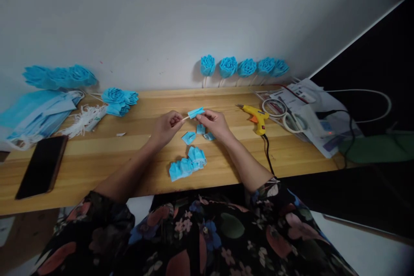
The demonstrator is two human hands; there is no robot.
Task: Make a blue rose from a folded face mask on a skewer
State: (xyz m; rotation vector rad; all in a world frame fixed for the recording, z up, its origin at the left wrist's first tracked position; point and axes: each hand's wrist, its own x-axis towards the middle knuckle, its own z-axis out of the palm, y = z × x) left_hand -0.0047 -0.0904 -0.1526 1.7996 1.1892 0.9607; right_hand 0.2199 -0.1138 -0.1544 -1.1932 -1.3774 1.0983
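A thin wooden stick (pixel 185 118) is pinched between the fingers of my left hand (pixel 167 127). Around the stick's right end sits a folded piece of blue mask fabric (pixel 195 113), and the fingers of my right hand (pixel 214 121) are closed on it. Just below, several cut blue squares (pixel 189 138) lie on the wooden table (pixel 129 155). Nearer the front edge is a row of folded blue pieces (pixel 187 164), touching one another. Part of one small blue piece is hidden by my right hand.
Blue fabric roses (pixel 228 67) on sticks lean against the wall; more roses (pixel 118 100) lie at left, near blue masks (pixel 42 110), white ear loops (pixel 86 120) and a phone (pixel 42 167). At right are a yellow glue gun (pixel 258 117), scissors (pixel 294 122) and a power strip (pixel 315 120).
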